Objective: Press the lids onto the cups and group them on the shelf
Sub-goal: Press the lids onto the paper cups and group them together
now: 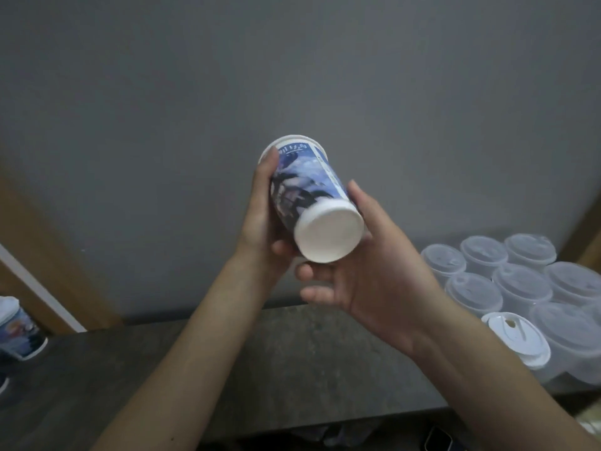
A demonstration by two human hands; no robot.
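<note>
cup: printed paper cup [309, 187] is held in the air over the middle of the counter [227, 369], tipped over, base toward the camera and mouth pointing away.
left hand: left hand [263, 219] is wrapped round the cup's side, one fingertip up by the rim. It looks to carry the load.
right hand: right hand [374, 275] has loose, near-straight fingers below the base and the thumb along the side. It cradles rather than grips.
lid: a white edge shows at the far end. Can't tell if a lid is on or seated.
risk 1: with a half-seated lid, this tilt could let it pop off.
risk 2: a hard left squeeze would ovalise the paper rim, so the seal fails.
risk 3: the counter's right end is crowded with clear cups [520, 281] and a white lid [515, 338]. A careless set-down there knocks one over.
other: second printed cup [19, 330] sits at the counter's left edge, well apart.
</note>
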